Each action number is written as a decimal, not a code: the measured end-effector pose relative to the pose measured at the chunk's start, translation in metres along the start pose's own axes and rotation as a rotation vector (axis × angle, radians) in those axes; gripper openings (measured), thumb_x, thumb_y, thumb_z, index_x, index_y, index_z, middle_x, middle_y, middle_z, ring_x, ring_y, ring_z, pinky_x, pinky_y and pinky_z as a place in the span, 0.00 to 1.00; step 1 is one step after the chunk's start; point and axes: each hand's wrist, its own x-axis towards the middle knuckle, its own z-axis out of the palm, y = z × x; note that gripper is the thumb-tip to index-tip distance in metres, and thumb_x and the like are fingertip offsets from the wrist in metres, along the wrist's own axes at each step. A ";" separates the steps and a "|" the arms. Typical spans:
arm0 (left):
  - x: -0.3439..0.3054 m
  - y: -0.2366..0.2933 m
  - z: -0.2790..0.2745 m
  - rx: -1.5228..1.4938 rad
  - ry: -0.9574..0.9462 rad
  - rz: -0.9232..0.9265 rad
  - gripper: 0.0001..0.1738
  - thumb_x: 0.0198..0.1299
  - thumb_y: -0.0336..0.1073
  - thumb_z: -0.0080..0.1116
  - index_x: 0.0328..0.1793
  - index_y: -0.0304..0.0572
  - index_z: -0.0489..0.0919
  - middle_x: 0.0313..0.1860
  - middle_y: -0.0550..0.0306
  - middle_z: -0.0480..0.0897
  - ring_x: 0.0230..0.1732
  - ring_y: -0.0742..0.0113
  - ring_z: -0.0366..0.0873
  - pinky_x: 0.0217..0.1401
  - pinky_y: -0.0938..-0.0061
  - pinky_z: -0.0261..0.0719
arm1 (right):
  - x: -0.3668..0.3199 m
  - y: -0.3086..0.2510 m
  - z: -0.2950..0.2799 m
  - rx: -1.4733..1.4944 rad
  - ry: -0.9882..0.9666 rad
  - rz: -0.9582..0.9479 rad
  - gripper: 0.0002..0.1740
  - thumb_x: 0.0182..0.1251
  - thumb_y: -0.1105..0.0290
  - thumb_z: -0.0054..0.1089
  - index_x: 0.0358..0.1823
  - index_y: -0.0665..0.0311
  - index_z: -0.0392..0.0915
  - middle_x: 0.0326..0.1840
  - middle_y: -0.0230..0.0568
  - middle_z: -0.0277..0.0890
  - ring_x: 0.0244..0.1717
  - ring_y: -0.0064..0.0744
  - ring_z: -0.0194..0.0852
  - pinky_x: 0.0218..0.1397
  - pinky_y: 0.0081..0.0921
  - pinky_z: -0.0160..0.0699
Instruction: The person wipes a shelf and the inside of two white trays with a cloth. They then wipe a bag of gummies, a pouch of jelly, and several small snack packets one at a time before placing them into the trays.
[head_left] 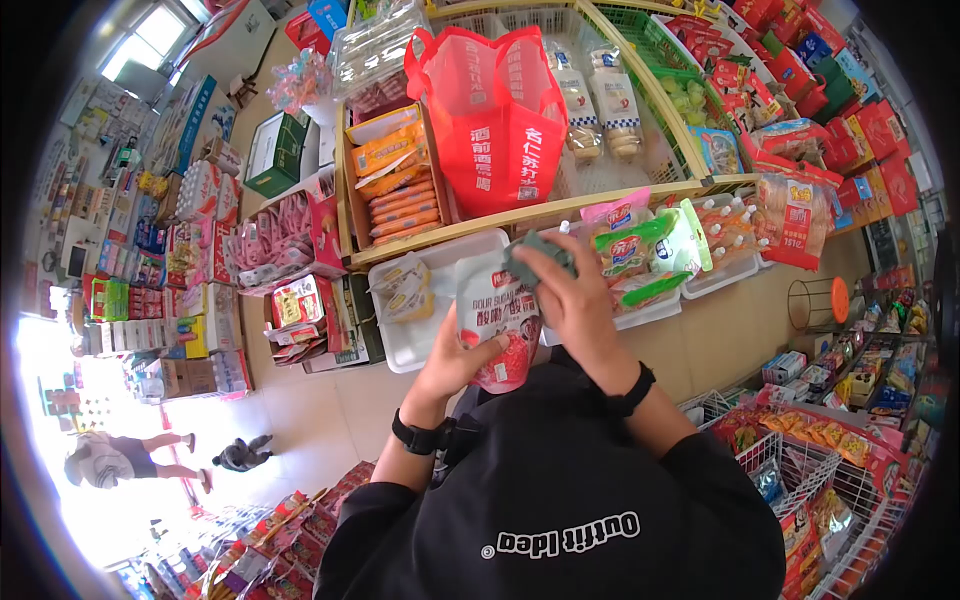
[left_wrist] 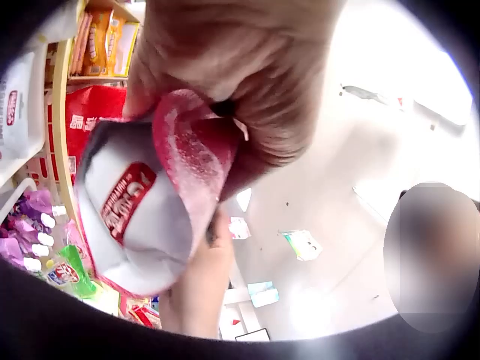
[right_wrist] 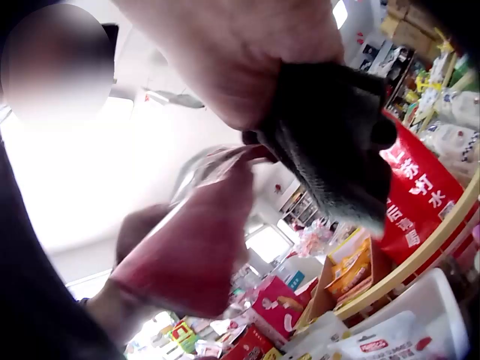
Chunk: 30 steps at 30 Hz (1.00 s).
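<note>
My left hand (head_left: 447, 362) grips a pink and white pouch of sour candy (head_left: 490, 318) by its lower side, thumb across the front with its strawberry print. A dark grey-green cloth (head_left: 540, 262) is bunched in my right hand (head_left: 582, 308), and it lies against the pouch's upper corner in the head view. From the left wrist, the pouch (left_wrist: 135, 210) looks bent, with a red label on its pale part. The right wrist view has the cloth (right_wrist: 322, 142) hanging from the fingers beside the pouch (right_wrist: 199, 240).
A white tray (head_left: 402, 345) with clear-wrapped packs stands just beyond my left hand. Green and pink snack bags (head_left: 640, 250) lie in trays to the right. Behind, a yellow-edged shelf bears a red carrier bag (head_left: 480, 130) and a box of orange packets (head_left: 400, 195). A person (head_left: 130, 460) walks at far left.
</note>
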 end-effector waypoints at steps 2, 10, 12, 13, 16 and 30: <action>-0.008 0.009 -0.003 0.009 -0.085 0.003 0.30 0.55 0.19 0.61 0.66 0.33 0.68 0.53 0.51 0.81 0.54 0.63 0.80 0.58 0.68 0.77 | -0.002 0.035 0.002 -0.029 -0.052 0.086 0.26 0.55 0.78 0.61 0.58 0.51 0.77 0.57 0.49 0.70 0.56 0.51 0.71 0.57 0.39 0.73; -0.007 0.011 -0.004 -0.268 0.002 -0.056 0.28 0.54 0.20 0.64 0.63 0.32 0.70 0.54 0.48 0.81 0.53 0.61 0.81 0.58 0.66 0.79 | -0.009 0.041 -0.031 0.231 0.115 0.326 0.20 0.60 0.75 0.60 0.55 0.59 0.79 0.51 0.47 0.74 0.51 0.45 0.75 0.57 0.34 0.73; -0.005 0.010 0.000 -0.238 0.019 -0.072 0.28 0.54 0.19 0.63 0.63 0.32 0.70 0.54 0.49 0.81 0.53 0.62 0.81 0.58 0.66 0.79 | 0.001 0.005 -0.044 0.127 0.124 0.207 0.21 0.59 0.76 0.61 0.56 0.57 0.79 0.51 0.47 0.74 0.51 0.46 0.75 0.56 0.35 0.74; -0.005 0.009 0.002 -0.207 0.037 -0.086 0.28 0.54 0.19 0.63 0.63 0.32 0.70 0.54 0.49 0.81 0.53 0.62 0.81 0.57 0.66 0.79 | 0.003 -0.010 -0.048 0.023 0.131 0.085 0.23 0.57 0.78 0.62 0.56 0.54 0.79 0.52 0.47 0.74 0.51 0.47 0.76 0.56 0.36 0.75; -0.004 0.008 0.007 -0.133 -0.003 -0.033 0.28 0.54 0.18 0.62 0.63 0.31 0.70 0.53 0.49 0.82 0.52 0.63 0.80 0.57 0.67 0.79 | 0.000 -0.029 -0.039 -0.049 -0.040 -0.128 0.30 0.51 0.81 0.62 0.57 0.48 0.78 0.54 0.47 0.71 0.52 0.50 0.75 0.51 0.38 0.79; -0.011 0.009 0.000 -0.067 -0.059 -0.066 0.28 0.52 0.21 0.66 0.62 0.32 0.73 0.52 0.51 0.83 0.53 0.62 0.80 0.59 0.68 0.76 | -0.041 0.018 -0.031 0.561 -0.467 0.293 0.21 0.54 0.61 0.73 0.47 0.64 0.81 0.48 0.43 0.78 0.49 0.39 0.76 0.55 0.31 0.72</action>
